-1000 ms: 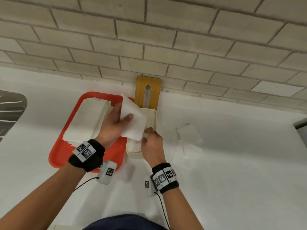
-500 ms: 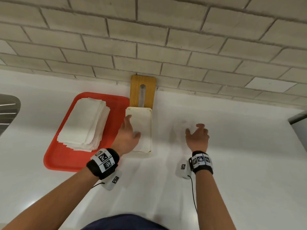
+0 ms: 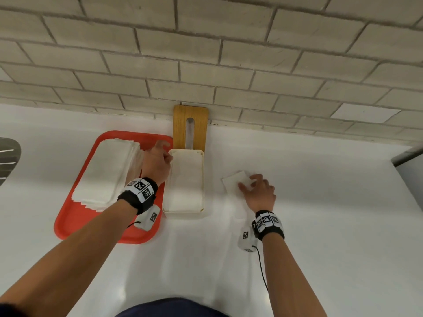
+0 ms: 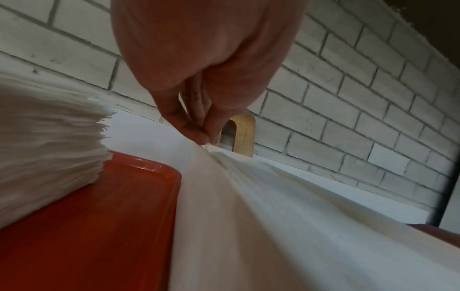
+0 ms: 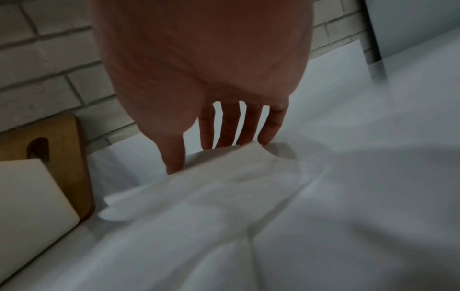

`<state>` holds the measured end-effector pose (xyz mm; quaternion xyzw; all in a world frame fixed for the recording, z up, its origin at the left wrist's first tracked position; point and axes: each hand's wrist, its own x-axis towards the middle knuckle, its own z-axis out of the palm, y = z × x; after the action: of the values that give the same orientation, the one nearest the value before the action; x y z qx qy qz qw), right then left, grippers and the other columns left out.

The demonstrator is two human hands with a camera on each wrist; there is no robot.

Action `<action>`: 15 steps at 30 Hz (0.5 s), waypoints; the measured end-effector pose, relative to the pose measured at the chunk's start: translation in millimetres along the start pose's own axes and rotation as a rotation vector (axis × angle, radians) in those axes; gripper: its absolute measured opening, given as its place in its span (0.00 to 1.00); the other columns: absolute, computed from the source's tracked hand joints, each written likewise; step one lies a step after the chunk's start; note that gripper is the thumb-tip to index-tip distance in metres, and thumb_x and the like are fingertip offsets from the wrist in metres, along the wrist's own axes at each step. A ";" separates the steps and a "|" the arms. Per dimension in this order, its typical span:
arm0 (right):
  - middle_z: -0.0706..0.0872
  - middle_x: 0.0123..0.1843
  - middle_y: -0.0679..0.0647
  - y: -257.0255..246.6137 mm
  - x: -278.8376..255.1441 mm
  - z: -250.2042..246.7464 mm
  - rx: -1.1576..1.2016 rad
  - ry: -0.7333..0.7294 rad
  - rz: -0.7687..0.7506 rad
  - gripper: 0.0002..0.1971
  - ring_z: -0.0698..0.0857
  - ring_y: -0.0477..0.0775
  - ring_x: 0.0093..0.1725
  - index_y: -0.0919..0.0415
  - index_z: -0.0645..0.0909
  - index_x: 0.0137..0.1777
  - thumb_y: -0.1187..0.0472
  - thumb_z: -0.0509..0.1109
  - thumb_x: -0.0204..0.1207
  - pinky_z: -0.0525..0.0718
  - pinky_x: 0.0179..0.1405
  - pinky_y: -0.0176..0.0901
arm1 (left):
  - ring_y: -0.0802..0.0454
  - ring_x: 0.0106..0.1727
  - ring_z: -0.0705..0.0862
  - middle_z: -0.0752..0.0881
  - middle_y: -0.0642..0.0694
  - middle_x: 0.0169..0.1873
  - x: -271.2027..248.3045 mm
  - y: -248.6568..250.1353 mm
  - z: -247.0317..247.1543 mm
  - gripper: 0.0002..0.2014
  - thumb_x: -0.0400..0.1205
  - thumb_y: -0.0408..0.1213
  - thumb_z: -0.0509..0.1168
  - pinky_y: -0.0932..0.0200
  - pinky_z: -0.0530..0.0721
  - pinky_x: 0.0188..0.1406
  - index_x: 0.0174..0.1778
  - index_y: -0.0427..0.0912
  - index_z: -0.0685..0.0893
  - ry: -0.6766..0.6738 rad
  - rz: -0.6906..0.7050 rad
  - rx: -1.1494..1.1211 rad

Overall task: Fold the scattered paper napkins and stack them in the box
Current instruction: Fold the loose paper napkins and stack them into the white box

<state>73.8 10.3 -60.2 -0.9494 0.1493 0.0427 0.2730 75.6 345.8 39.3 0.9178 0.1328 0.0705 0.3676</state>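
A cream box (image 3: 186,212) stands on the white counter, holding folded napkins (image 3: 186,179). My left hand (image 3: 166,157) is at the box's far left corner. In the left wrist view, that left hand (image 4: 206,140) pinches a white napkin corner by the box wall (image 4: 196,206). Right of the box lies a loose napkin (image 3: 231,183). My right hand (image 3: 249,183) rests on it. In the right wrist view, the right hand's fingers (image 5: 270,130) are straight and spread at the far edge of this napkin (image 5: 224,189), and the thumb is on it.
A red tray (image 3: 68,225) left of the box carries a thick stack of napkins (image 3: 105,172). A wooden slotted lid (image 3: 180,124) leans on the brick wall behind the box. A metal rack (image 3: 9,159) is at the far left and a grey appliance (image 3: 409,165) at the far right.
The napkin held over the box a second ago now lies in it. My left hand has moved to the box's far left corner. My right hand has come down on the loose napkin.
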 end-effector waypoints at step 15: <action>0.90 0.52 0.41 -56.2 -53.1 -58.0 0.807 -0.011 -0.129 0.07 0.88 0.39 0.47 0.57 0.79 0.51 0.59 0.74 0.89 0.80 0.49 0.39 | 0.51 0.73 0.76 0.80 0.56 0.71 -28.5 10.7 -15.9 0.16 0.89 0.50 0.70 0.55 0.75 0.76 0.71 0.51 0.84 -0.090 0.387 0.150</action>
<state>40.5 38.6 26.0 -0.7734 0.0929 -0.0315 0.6263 46.9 340.3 57.3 0.9532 -0.0574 0.0888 0.2834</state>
